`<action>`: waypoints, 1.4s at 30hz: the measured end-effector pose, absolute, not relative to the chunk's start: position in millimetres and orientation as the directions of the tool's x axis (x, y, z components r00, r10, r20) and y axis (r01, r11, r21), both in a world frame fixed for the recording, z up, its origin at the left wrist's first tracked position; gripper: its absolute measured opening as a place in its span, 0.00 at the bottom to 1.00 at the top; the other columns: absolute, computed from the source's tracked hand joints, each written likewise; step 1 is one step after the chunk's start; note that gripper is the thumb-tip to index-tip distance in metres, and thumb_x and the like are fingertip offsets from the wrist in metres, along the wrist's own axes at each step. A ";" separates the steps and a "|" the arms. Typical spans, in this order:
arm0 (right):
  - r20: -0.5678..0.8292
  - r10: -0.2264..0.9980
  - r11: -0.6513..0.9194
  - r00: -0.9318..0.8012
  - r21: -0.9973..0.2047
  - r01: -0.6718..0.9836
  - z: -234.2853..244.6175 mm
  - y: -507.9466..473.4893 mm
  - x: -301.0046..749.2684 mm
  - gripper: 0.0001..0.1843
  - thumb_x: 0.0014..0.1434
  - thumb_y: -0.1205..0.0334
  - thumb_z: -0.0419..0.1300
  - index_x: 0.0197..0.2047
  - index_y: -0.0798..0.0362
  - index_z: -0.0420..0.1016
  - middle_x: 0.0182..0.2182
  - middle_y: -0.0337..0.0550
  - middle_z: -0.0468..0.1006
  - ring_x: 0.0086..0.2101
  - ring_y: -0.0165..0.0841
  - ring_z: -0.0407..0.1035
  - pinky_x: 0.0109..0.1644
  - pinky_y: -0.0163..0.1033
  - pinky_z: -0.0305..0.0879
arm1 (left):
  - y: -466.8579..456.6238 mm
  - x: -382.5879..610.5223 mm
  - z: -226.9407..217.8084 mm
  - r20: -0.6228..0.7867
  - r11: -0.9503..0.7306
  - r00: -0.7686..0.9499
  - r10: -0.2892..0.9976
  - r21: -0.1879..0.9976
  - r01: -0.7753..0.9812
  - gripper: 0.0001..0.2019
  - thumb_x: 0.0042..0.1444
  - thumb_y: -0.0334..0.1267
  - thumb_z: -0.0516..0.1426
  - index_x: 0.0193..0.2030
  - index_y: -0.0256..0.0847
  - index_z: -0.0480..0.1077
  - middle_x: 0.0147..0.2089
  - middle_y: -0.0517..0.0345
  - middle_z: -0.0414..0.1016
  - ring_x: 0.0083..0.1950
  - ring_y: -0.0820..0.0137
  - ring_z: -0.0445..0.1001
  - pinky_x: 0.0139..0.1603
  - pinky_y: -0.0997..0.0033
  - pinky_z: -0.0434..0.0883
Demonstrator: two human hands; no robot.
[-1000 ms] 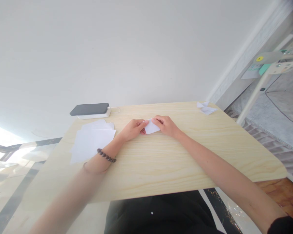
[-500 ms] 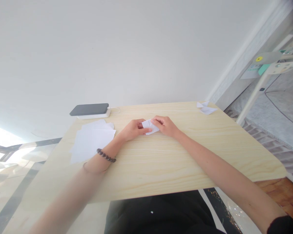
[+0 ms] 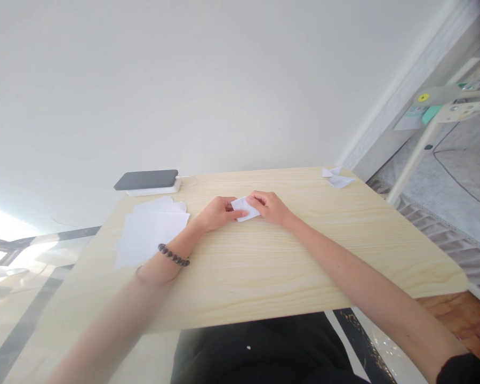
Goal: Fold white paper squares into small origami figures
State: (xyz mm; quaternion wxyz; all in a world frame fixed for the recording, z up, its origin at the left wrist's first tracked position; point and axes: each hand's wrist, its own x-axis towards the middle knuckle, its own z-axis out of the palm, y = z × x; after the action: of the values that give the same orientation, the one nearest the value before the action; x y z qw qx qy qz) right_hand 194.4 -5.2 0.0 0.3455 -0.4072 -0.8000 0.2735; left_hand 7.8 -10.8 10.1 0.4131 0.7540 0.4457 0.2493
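While both hands meet mid-table, the left hand [image 3: 215, 213] and right hand [image 3: 271, 207] pinch a small folded white paper [image 3: 245, 209] between them, fingers clamped on its edges, low over the wooden table [image 3: 264, 266]. Loose white sheets [image 3: 148, 232] lie left; phone [image 3: 146, 180] behind them; paper scraps [image 3: 338, 178] at far right corner.

free: table [image 3: 264, 272] near side | blocked: paper stack [image 3: 148, 234] left
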 end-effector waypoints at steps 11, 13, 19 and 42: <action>0.289 0.870 0.459 -0.398 -0.770 0.444 0.4 -7.2 193.4 0.18 0.58 0.50 0.45 0.23 0.54 0.58 0.18 0.34 0.58 0.19 0.23 0.52 0.24 0.31 0.49 | -4.4 7.8 1.5 0.069 -0.165 0.447 0.892 0.970 0.178 0.23 0.54 0.54 0.47 0.33 0.33 0.70 0.27 0.54 0.72 0.29 0.71 0.70 0.33 0.71 0.69; 0.286 0.868 0.462 -0.406 -0.766 0.447 0.1 -6.3 194.0 0.18 0.58 0.51 0.45 0.23 0.54 0.58 0.18 0.34 0.59 0.19 0.23 0.52 0.24 0.31 0.49 | -3.6 8.5 0.3 0.070 -0.154 0.434 0.898 0.975 0.161 0.23 0.53 0.54 0.48 0.34 0.33 0.70 0.28 0.53 0.72 0.29 0.71 0.70 0.33 0.70 0.70; 0.309 0.827 0.529 -0.470 -0.710 0.465 -0.3 -4.7 197.2 0.16 0.58 0.54 0.45 0.24 0.55 0.60 0.18 0.34 0.60 0.20 0.23 0.52 0.25 0.31 0.48 | -4.2 9.7 1.0 0.099 -0.163 0.397 0.912 0.978 0.131 0.21 0.51 0.52 0.52 0.37 0.35 0.70 0.33 0.54 0.72 0.34 0.70 0.70 0.32 0.72 0.70; 0.263 0.887 0.461 -0.378 -0.496 0.736 -6.4 1.1 200.1 0.15 0.54 0.51 0.50 0.24 0.53 0.64 0.19 0.35 0.66 0.21 0.25 0.57 0.26 0.32 0.49 | -7.9 2.7 1.4 0.314 -0.662 0.583 0.750 0.358 0.659 0.16 0.55 0.46 0.50 0.48 0.46 0.68 0.50 0.55 0.67 0.52 0.65 0.62 0.54 0.62 0.59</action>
State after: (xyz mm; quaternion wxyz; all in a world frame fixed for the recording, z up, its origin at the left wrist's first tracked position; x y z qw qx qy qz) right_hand 200.1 1.1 -6.4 0.2527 -0.4970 -0.8164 0.1502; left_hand 2.7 -7.9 1.4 0.1016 0.8837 0.3985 0.2235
